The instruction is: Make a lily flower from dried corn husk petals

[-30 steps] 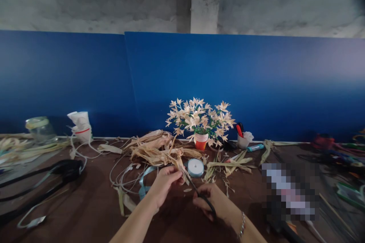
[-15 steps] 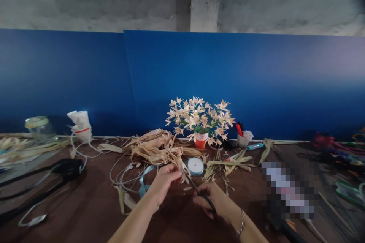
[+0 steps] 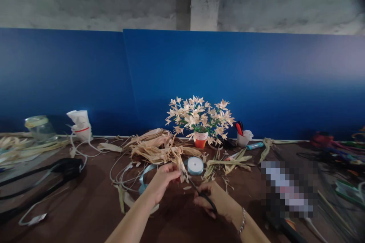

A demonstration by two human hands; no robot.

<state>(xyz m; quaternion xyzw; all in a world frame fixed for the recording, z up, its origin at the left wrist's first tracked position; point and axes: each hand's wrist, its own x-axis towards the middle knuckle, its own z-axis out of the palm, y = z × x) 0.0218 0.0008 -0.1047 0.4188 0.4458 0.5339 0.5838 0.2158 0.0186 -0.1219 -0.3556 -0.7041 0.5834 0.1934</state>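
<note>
Left hand (image 3: pixel 165 182): thumb and forefinger are pinched together on the lower part of a dry husk piece (image 3: pixel 179 160). The piece stands up from the fingertips, leaning slightly to the left, and its lower end fans out to the right of the thumb. It lies at the far side of the hand, in front of the husk pile (image 3: pixel 151 151); whether it touches the pile cannot be determined from this view.

Right hand (image 3: pixel 215 199): fingers are curled around the dark handles of the scissors (image 3: pixel 209 201). The blades point away and to the left, their tips at the lower end of the husk piece. Whether the blades are parted cannot be determined. A silver bracelet (image 3: pixel 242 221) is on the right wrist. The two hands are apart, with the blades spanning the space between them.

Surroundings: a spool of pale blue ribbon (image 3: pixel 195 166) lies flat on the brown table (image 3: pixel 176 218), just beyond the scissors and to the right of the husk piece. Loose husk strips (image 3: pixel 228 165) lie right of the spool. A red and white cup (image 3: pixel 201 141) stands upright behind it, holding cream flowers (image 3: pixel 196 115) with green stems. A curl of light blue ribbon (image 3: pixel 145 176) lies beyond the left forearm.
</note>
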